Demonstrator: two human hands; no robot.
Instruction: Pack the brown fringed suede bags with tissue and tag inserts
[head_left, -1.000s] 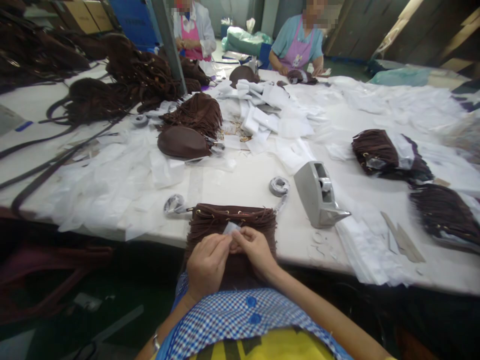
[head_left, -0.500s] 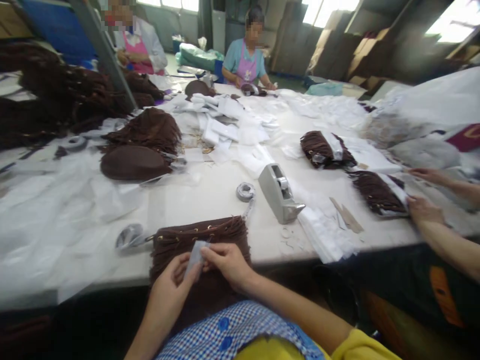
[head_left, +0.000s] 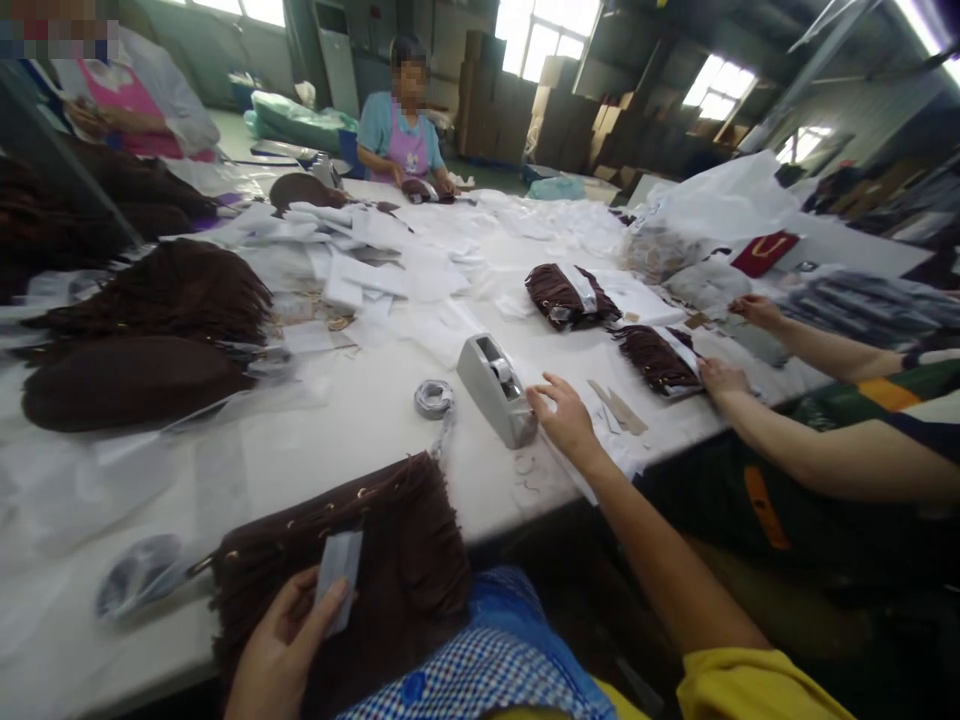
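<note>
A worker's right hand (head_left: 566, 415), at the slip a half second ago, now reaches the grey tape dispenser (head_left: 495, 390) while the left hand (head_left: 277, 640) keeps the slip.
The left thumb and fingers pinch the flat, milky slip (head_left: 341, 570) over a dark brown fringed bag (head_left: 405, 530), which lies at the table's near edge, part of it overhanging toward the lap. The right fingers are partly spread at the wedge-shaped dispenser's front end; from here one cannot tell whether they grip tape. Gold-toned eyelets line the bag's top, and a plastic-wrapped coil (head_left: 433, 398) sits just beside the dispenser. Smooth white tabletop (head_left: 375, 410) stretches between bag and dispenser.
</note>
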